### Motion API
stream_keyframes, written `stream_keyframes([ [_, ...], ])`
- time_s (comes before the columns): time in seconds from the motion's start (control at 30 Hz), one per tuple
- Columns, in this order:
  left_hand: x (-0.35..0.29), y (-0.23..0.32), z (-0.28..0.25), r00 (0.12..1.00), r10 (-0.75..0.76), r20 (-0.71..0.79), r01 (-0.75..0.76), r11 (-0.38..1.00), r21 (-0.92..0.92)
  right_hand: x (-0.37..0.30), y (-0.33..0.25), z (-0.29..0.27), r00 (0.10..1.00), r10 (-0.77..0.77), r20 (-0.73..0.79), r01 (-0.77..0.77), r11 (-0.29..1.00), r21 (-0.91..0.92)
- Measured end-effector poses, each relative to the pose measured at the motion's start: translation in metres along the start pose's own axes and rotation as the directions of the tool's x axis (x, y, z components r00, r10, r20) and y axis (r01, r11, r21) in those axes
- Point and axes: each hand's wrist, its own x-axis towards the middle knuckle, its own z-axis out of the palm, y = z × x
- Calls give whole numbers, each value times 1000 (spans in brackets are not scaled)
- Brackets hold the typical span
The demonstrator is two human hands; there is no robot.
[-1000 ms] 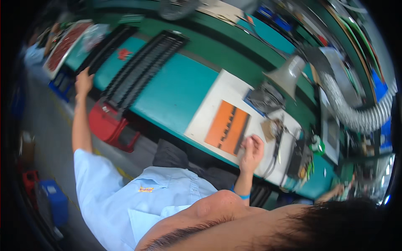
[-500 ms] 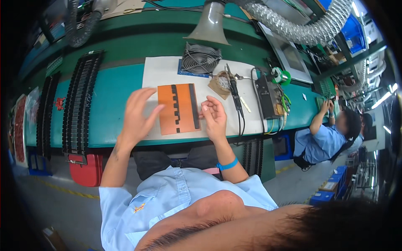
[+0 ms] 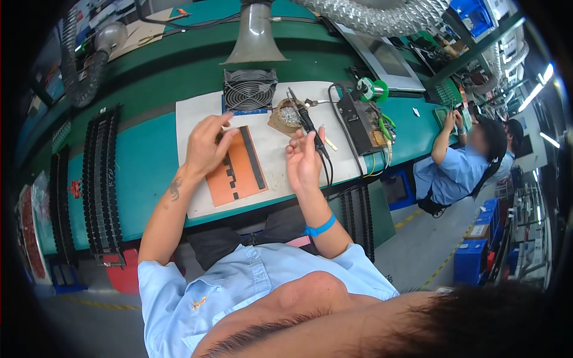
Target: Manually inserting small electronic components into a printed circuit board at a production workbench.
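An orange rectangular board (image 3: 243, 173) with a dark strip along its right side and a stepped row of black pieces down its middle lies tilted on a white sheet. My left hand (image 3: 207, 145) is over its upper left part, fingers bent and the thumb apart, with nothing visible in it. To the right of the board is my right hand (image 3: 305, 162), palm turned up, its fingers loosely curled and apart. Its fingertips overlap the lower end of a black soldering iron (image 3: 307, 118); whether they touch it I cannot tell.
Behind the board stand a black fan (image 3: 250, 89) and a brown dish of silvery bits (image 3: 289, 117). A black box (image 3: 358, 125) with cables and a green solder spool (image 3: 373, 89) are at the right. Black slotted racks (image 3: 100, 185) stand left. Another person (image 3: 450, 170) sits at far right.
The view has shifted, so the bench appears moved left and turned. My left hand has moved over the board's upper part; my right hand has left the board's right edge for the soldering iron.
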Motion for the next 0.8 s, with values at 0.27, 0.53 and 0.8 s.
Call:
stream_keyframes([
  [0.27, 51, 48, 53, 933, 254, 257, -314, 922, 229, 12, -31, -19, 907, -361, 217, 421, 804, -420],
  [0.53, 111, 56, 107, 858, -214, 467, -82, 841, 535, 12, -33, -28, 871, -444, 212, 467, 610, -640],
  [0.8, 123, 54, 150, 848, -304, 434, -24, 796, 605, 10, -34, -28, 885, -397, 245, 454, 615, -644],
])
